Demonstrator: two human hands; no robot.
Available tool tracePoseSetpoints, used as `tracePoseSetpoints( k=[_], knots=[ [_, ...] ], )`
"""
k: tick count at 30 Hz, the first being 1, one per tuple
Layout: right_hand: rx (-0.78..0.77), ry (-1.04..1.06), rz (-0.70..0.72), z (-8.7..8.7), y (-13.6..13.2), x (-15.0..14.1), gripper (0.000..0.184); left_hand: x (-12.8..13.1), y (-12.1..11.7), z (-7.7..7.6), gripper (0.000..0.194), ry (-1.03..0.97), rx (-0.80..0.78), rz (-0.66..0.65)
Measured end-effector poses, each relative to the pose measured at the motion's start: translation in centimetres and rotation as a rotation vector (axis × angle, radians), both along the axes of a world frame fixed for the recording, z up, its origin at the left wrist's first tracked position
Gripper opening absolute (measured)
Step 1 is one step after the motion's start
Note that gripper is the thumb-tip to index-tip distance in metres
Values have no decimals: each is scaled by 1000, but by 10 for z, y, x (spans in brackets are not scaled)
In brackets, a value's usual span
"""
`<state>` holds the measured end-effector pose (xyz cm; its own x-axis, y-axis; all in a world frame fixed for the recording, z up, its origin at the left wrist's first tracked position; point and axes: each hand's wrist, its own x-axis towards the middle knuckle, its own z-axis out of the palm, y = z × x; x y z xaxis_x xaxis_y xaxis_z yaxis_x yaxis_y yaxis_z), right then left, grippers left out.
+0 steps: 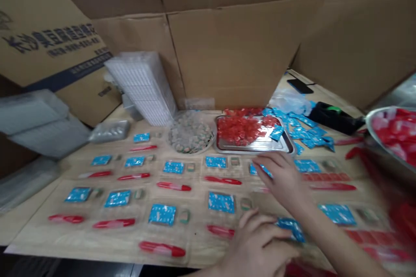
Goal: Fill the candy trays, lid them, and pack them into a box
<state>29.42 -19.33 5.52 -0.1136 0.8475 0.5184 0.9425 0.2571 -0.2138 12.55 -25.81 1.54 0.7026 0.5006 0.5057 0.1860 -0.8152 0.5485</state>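
Note:
My right hand (284, 177) reaches over a clear tray in the back row, its bent fingers closed around a small blue packet (262, 169). Lower down, my left hand (256, 244) has its fingers curled inward; what lies inside them is hidden. Beside its fingertips is another shiny blue packet (292, 228), tilted and partly covered. Clear plastic trays spread over the table, several holding a patterned blue packet (221, 202), a small greenish block (246, 204) and a red pen-shaped piece (222, 230). Motion blurs both hands slightly.
A metal tray (260, 149) carries red wrapped pieces, with loose blue packets (308, 132) beside it. A round container (191, 134) holds small blocks. Stacked clear trays (143, 86) lean against cardboard. At right stand a black tape dispenser (336, 117) and a metal bowl (370, 123).

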Motion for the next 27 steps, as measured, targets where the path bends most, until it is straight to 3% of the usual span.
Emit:
tracePoseSetpoints(
  k=[3, 6, 9, 11, 14, 17, 20, 23, 25, 27],
  knots=[
    [-35, -94, 164, 15, 80, -72, 28, -23, 4, -11, 18, -130, 6, 178],
    [-84, -103, 276, 14, 130, -116, 34, -46, 10, -12, 18, -230, 0, 349],
    [-165, 9, 334, 13, 151, -122, 31, -71, 18, -1, 22, -243, -71, 399],
    [-156, 197, 262, 17, 150, -110, 27, -86, 26, 9, 25, -256, -200, 397],
    [-66, 539, 6, 27, 128, -82, 22, -94, 41, 20, 23, -325, -536, 429],
    [-32, 713, -163, 26, 82, -63, 30, -85, 55, 22, 30, -516, -943, 448],
    [-254, 1161, -160, 12, 25, -66, 26, -63, 60, 22, 45, -747, -1293, 400],
    [-534, 1681, -167, 0, -26, -80, 24, -45, 52, 25, 36, -924, -1475, 328],
    [-669, 1740, -144, -2, -51, -82, 26, -45, 46, 28, 26, -1026, -1514, 332],
    [-843, 1584, -37, 1, -66, -69, 30, -57, 47, 31, 25, -1060, -1514, 421]
  ],
)
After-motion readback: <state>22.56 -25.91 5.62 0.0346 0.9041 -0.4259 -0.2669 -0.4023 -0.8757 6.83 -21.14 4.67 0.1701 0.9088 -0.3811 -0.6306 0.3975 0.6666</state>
